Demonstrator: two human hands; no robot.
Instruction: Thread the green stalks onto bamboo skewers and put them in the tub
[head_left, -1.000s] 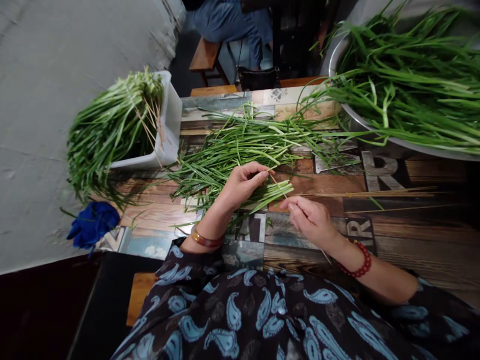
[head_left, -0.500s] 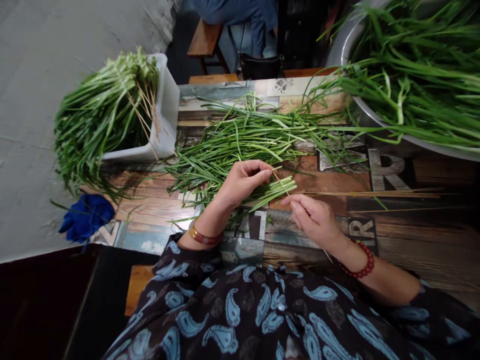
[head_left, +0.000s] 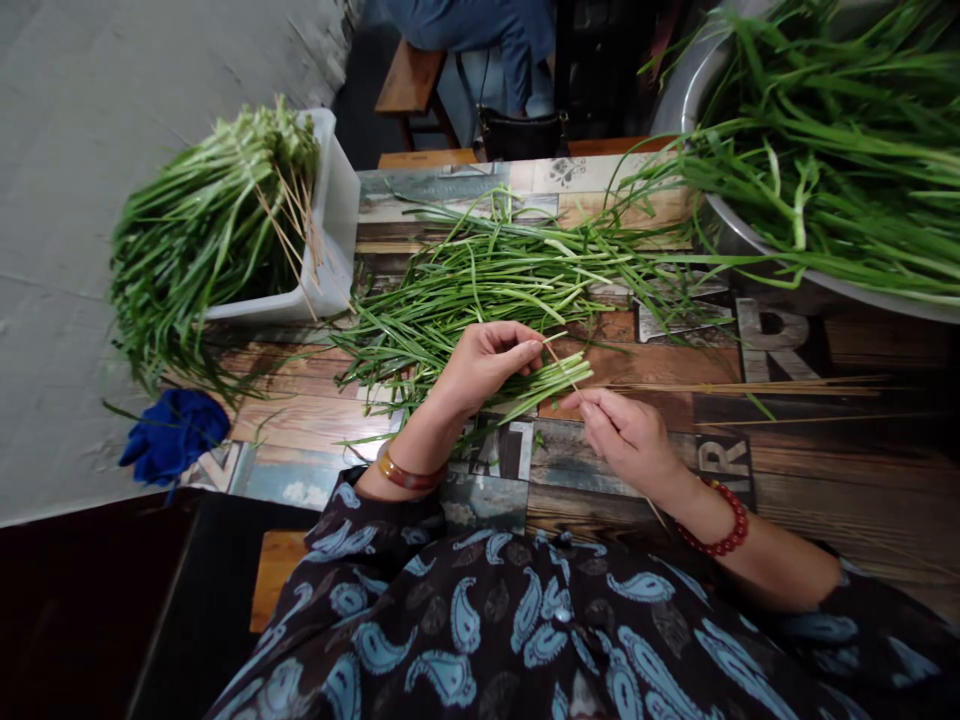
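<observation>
My right hand (head_left: 626,435) is closed in a pinch on a thin bamboo skewer (head_left: 561,363), whose back end comes out below the palm. Several pale stem ends of garlic chives (head_left: 566,374) sit side by side along the skewer, their green leaves trailing left under my left hand. My left hand (head_left: 491,362) is closed, thumb against fingers, on a single chive stem at the skewer's far tip. Whether the tip has pierced this stem I cannot tell. Behind my hands spreads a loose pile of garlic chives (head_left: 487,275).
A white plastic bin (head_left: 339,215) at left is heaped with skewered chives (head_left: 202,200). A large metal basin (head_left: 694,90) of chives stands at right. Loose skewers (head_left: 787,386) lie right of my hands, a blue cloth (head_left: 176,432) at left. A person's legs (head_left: 517,50) show beyond the table.
</observation>
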